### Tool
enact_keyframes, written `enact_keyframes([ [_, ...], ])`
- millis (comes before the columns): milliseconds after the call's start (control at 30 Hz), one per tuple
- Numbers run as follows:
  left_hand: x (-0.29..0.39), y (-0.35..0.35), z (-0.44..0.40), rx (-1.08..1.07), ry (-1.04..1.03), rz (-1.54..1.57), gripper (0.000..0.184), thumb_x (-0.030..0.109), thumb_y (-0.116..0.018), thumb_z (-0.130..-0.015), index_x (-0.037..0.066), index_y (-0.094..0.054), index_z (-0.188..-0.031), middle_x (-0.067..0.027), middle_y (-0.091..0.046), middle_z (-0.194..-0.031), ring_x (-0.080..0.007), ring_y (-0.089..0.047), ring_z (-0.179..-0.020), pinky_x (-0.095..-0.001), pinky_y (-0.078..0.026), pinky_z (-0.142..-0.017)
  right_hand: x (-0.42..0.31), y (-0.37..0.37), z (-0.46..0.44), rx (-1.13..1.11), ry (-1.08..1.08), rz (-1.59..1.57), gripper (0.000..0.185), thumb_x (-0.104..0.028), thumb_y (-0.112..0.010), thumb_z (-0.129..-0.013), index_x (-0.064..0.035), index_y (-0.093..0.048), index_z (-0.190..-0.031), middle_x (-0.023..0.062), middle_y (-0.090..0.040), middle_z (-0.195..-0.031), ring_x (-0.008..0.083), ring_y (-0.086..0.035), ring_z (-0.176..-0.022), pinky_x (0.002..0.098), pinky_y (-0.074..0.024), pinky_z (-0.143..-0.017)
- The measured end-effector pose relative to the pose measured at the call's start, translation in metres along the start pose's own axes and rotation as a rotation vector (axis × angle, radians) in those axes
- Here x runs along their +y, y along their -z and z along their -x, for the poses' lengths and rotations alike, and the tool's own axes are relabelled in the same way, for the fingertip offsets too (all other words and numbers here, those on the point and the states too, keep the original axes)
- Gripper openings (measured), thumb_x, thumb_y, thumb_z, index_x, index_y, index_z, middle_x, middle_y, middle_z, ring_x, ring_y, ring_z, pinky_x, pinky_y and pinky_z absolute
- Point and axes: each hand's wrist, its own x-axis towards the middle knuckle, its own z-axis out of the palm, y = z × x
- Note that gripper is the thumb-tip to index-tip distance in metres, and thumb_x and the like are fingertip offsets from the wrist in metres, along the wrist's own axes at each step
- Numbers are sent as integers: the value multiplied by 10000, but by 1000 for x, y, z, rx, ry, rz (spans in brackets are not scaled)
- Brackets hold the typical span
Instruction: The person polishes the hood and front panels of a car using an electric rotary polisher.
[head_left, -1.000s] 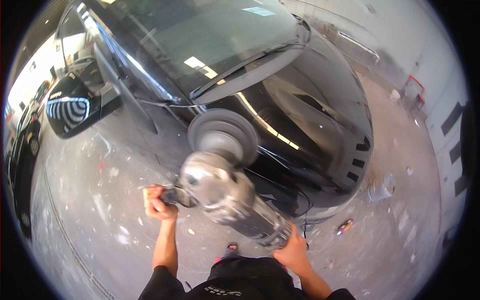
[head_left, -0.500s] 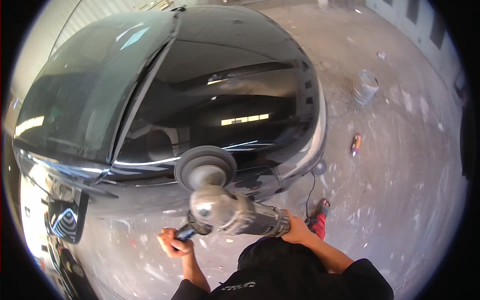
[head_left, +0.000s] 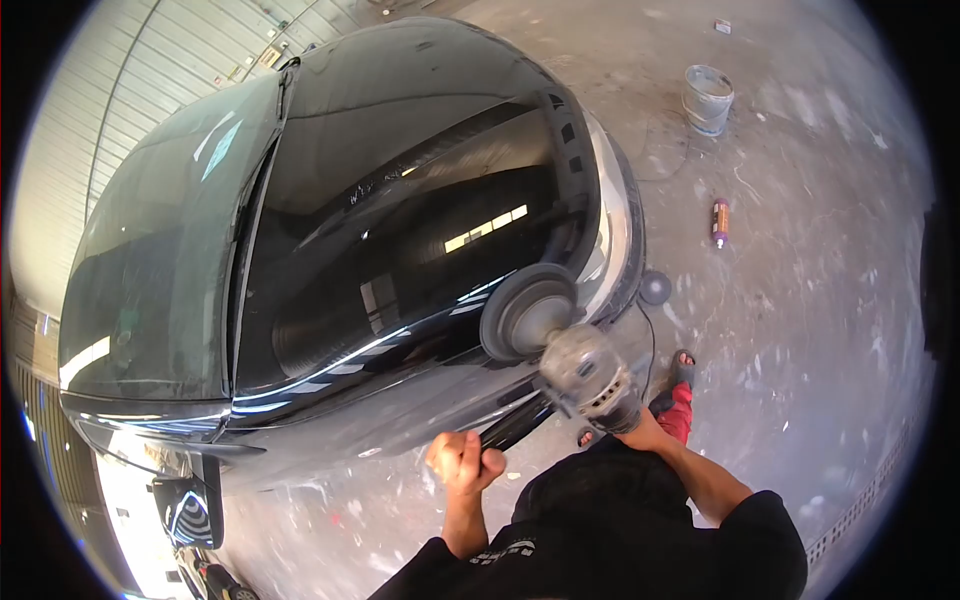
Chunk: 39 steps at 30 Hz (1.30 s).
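Polisher (head_left: 585,372) lies ahead of the person, between both hands and the black car (head_left: 340,240); its round pad (head_left: 528,312) is at the car's front side edge, contact not certain. Left hand (head_left: 465,462): fingers curled around the side handle (head_left: 515,422). Right hand (head_left: 646,434): closed on the polisher's rear end, partly hidden. Bucket (head_left: 708,114) upright, contents unclear; bottle (head_left: 720,224) nearer, contents unreadable. Floor (head_left: 800,330) grey, pale-spotted; ribbed wall (head_left: 190,70) beyond the car.
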Motion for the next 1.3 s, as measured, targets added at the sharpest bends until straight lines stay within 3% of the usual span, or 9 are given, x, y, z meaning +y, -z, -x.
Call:
enact_keyframes([
  [67, -13, 22, 26, 80, 9, 8, 249, -11, -485, -780, -50, -596, -999, -135, -547, -740, -240, -504, -536, -359, -411, -497, 41, -8, -5, -54, 203, 264, 444, -90, -735, -774, -56, -605, -1196, 161, -702, -1022, 310, -689, -941, 411, -525, -861],
  [200, -48, 72, 70, 283, 115, -29, 226, 69, -422, -901, -86, -587, -912, -175, -552, -749, -264, -514, -644, -393, -430, -574, -12, -46, -15, -27, 24, 336, 669, -168, -740, -690, -104, -472, -1300, 216, -667, -1034, 424, -632, -1005, 458, -507, -856],
  [433, -45, 124, 109, 288, 479, -317, 389, 208, -396, -1031, -76, -604, -866, -191, -601, -836, -294, -577, -764, -413, -476, -695, -29, -80, -38, -97, 168, 363, 641, -162, -734, -717, -107, -474, -1300, 201, -662, -1077, 403, -639, -1008, 469, -508, -849],
  [667, -1, 54, 77, 160, 435, -49, 330, 177, -443, -996, -95, -618, -929, -233, -625, -918, -320, -618, -732, -428, -539, -640, -15, 0, -28, -169, 41, 269, 641, -203, -748, -740, -108, -472, -1311, 183, -667, -1100, 371, -646, -1037, 433, -511, -868],
  [700, 12, 41, 55, 86, 438, -111, 308, 144, -440, -988, -87, -624, -902, -210, -618, -855, -338, -605, -785, -425, -510, -675, -10, 16, -27, -169, 21, 255, 648, -212, -751, -740, -107, -468, -1313, 183, -667, -1105, 366, -647, -1040, 428, -510, -876],
  [833, 38, -15, 20, 24, 304, 6, 226, 69, -476, -917, -91, -635, -903, -171, -547, -694, -252, -483, -547, -356, -361, -496, -1, 81, -22, -131, -39, 270, 654, -202, -754, -753, -91, -453, -1324, 190, -665, -1116, 389, -636, -1062, 428, -502, -905],
  [933, 68, -51, -13, -74, 276, 29, 205, 33, -509, -870, -119, -637, -920, -166, -550, -683, -248, -477, -518, -355, -349, -475, 1, 134, -25, -175, -98, 245, 653, -181, -755, -765, -81, -447, -1332, 186, -670, -1117, 364, -633, -1088, 412, -494, -930],
  [1200, 114, -140, -125, -198, 394, -104, 224, 16, -572, -760, -69, -671, -942, -91, -518, -636, -237, -483, -479, -341, -365, -437, -36, 268, -70, -457, -269, 271, 529, -128, -735, -752, -44, -574, -1249, 155, -684, -1121, 283, -637, -1063, 379, -486, -944],
  [1300, 115, -170, -173, -260, 533, -112, 198, -11, -585, -793, -52, -689, -956, -110, -558, -661, -240, -504, -503, -348, -363, -466, -69, 300, -89, -348, -311, 200, 503, -110, -730, -728, -41, -615, -1213, 148, -689, -1113, 262, -639, -1042, 375, -490, -933],
])
